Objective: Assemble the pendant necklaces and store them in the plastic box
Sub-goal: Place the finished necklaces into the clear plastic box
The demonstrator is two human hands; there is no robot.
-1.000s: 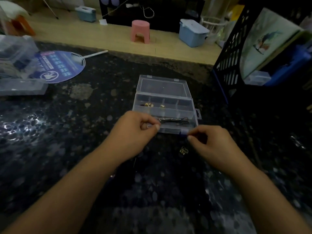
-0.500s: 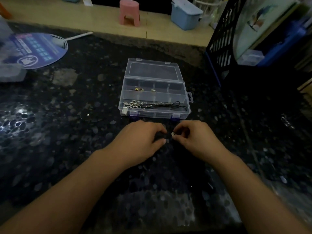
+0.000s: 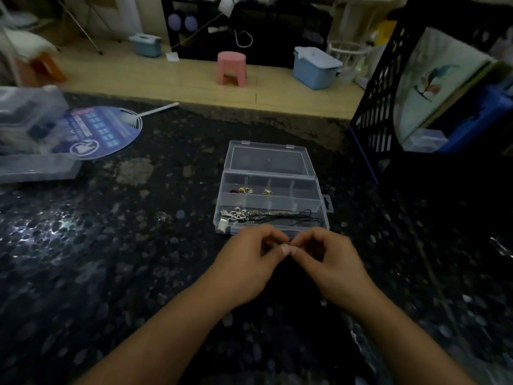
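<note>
Two hands are seen close together, just in front of a clear plastic box [image 3: 270,190] on a dark speckled table [image 3: 111,259]. The fingers of the left hand [image 3: 244,265] are curled, and its thumb and first finger are pressed together at the tips. The fingers of the right hand [image 3: 333,262] are curled the same way. A tiny metal piece [image 3: 289,242] is pinched between the two sets of fingertips, where both hands meet. What the piece is cannot be told, because it is too small and mostly hidden.

The box is found just beyond the hands, and its near edge is partly covered by the knuckles. Its lid [image 3: 268,158] is laid open and flat on the far side. Small gold bits [image 3: 245,190] are kept in the far row of little spaces. In the long space nearest the hands, a silver flower charm [image 3: 238,216] is seen toward the left hand's side, with black cords [image 3: 305,218] stretched toward the right hand's side.

Far off past the left hand, a round blue fan [image 3: 94,132] is laid flat, beside more clear boxes [image 3: 30,145]. Past the right hand, a black basket [image 3: 380,107] is stood upright. Beyond the table, a pink stool [image 3: 231,68] and a blue tub [image 3: 316,67] are seen on a wooden floor.
</note>
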